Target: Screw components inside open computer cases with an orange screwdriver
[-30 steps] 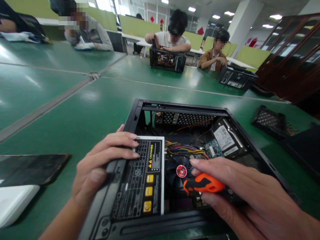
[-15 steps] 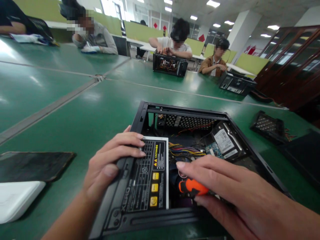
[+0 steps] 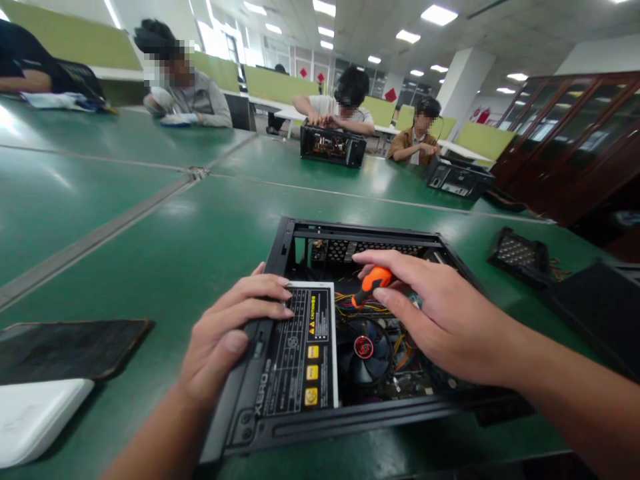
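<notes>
An open black computer case (image 3: 280,250) lies on the green table in front of me. My left hand (image 3: 230,333) rests on its left edge, fingers curled over the power supply (image 3: 300,360) with its white label. My right hand (image 3: 440,313) reaches over the inside of the case and grips an orange-handled screwdriver (image 3: 370,283) above the coloured wires. A round cooler fan (image 3: 365,350) with a red centre shows below that hand.
A dark flat panel (image 3: 65,347) and a white slab (image 3: 35,417) lie at the left. A perforated black part (image 3: 520,257) and another black piece (image 3: 595,307) sit at the right. Several people across the table work on other cases (image 3: 333,143).
My right hand has lifted with the screwdriver and moved farther into the case, uncovering the fan. My left hand has stayed on the power supply. My view has tilted up a little.
</notes>
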`<action>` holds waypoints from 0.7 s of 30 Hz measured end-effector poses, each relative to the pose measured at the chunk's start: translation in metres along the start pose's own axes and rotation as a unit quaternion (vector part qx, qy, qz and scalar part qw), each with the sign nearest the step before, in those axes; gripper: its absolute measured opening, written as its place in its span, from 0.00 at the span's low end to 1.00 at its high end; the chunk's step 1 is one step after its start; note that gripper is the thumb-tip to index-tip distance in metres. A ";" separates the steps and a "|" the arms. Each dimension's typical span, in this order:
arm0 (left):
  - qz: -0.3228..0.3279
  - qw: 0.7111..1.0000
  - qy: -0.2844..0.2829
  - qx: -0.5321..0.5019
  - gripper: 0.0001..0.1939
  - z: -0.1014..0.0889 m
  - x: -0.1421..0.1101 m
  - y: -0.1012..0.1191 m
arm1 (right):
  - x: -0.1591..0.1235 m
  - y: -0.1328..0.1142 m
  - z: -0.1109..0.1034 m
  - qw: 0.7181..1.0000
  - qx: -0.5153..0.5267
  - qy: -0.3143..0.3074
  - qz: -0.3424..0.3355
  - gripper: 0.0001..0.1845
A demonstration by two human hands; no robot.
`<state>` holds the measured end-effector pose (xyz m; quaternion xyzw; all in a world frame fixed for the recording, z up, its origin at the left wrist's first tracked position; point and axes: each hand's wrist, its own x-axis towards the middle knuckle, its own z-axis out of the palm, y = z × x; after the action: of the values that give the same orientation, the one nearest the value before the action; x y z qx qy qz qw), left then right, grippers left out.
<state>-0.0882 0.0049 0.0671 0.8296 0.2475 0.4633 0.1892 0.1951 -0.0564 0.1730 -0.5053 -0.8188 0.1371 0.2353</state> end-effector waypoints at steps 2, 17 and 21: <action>0.005 0.999 0.015 -0.051 0.22 0.002 0.000 0.000 | 0.003 0.001 0.005 1.000 0.005 -0.002 -0.006 0.22; 0.000 0.994 0.028 -0.105 0.20 0.008 -0.002 0.001 | 0.010 0.009 0.024 0.999 -0.004 0.029 -0.031 0.10; -0.012 0.998 0.002 -0.069 0.20 -0.001 0.005 0.012 | 0.006 0.004 0.015 0.997 -0.060 0.049 -0.005 0.12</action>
<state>-0.0842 -0.0012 0.0775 0.8105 0.2249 0.4791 0.2510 0.1878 -0.0495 0.1601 -0.5208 -0.8154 0.0621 0.2450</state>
